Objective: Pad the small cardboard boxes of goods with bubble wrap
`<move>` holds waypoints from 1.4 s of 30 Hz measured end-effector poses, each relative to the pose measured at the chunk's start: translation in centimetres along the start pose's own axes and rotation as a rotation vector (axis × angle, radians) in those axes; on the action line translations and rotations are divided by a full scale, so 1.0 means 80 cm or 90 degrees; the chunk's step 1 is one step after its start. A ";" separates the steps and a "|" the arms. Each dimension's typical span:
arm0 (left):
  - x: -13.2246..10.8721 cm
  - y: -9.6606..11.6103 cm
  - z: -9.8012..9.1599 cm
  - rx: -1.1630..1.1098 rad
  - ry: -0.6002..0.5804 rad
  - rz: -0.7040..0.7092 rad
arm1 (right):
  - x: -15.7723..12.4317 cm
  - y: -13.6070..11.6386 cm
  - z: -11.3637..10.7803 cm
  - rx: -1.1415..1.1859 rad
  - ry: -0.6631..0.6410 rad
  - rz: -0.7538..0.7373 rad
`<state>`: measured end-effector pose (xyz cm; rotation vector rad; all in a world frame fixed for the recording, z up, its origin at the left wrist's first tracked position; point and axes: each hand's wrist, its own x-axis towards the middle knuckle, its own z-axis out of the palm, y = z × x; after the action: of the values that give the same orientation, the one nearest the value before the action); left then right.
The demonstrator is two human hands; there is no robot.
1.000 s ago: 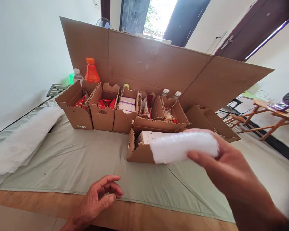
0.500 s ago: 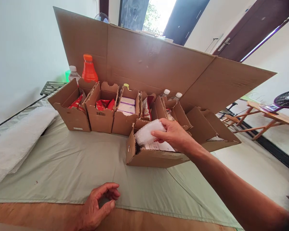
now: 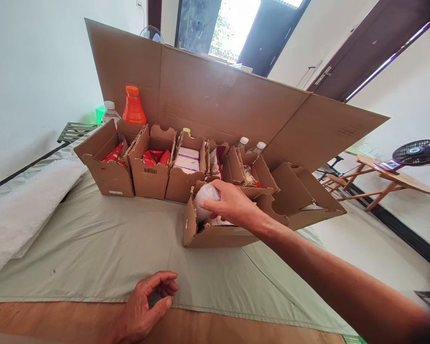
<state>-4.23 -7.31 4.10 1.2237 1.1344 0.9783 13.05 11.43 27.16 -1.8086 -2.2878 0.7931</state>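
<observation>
My right hand (image 3: 229, 203) grips a bubble-wrapped bundle (image 3: 205, 198), white and rounded, tilted down into the left end of the front cardboard box (image 3: 218, 237). What the wrap encloses cannot be made out. Beneath my fingers, part of a white printed item (image 3: 220, 221) shows inside that box. Near the table's front edge, my left hand (image 3: 152, 298) rests on the green cloth (image 3: 129, 239), fingers loosely curled and apart, with nothing in it.
Behind stands a row of open cardboard bins holding red packets (image 3: 155, 156) and white packs (image 3: 187, 160). Bottles, one an orange bottle (image 3: 133, 107), stand behind them before a tall cardboard panel (image 3: 218, 88). Folded bubble wrap (image 3: 28, 210) lies left; a fan (image 3: 417, 152) is at right.
My right hand has moved left and tipped the wrapped bundle more upright, lower into the front box's left end. The left hand stays put. The view has shifted slightly.
</observation>
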 end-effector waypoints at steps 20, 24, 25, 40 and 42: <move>-0.008 0.012 0.012 0.111 0.131 0.060 | -0.009 -0.010 0.003 -0.336 -0.047 -0.142; -0.006 0.010 0.012 0.105 0.125 0.053 | -0.006 -0.018 0.001 -0.356 -0.081 -0.160; -0.006 0.010 0.012 0.103 0.127 0.051 | -0.005 -0.020 0.003 -0.366 -0.087 -0.155; -0.004 0.015 0.013 0.106 0.126 0.067 | -0.002 -0.019 0.004 -0.453 -0.140 -0.185; -0.004 0.016 0.013 0.120 0.127 0.068 | -0.001 -0.024 0.010 -0.502 -0.140 -0.196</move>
<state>-3.27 -7.65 5.39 1.3717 1.3525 1.1129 11.10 10.82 27.37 -1.5507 -3.2225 0.0133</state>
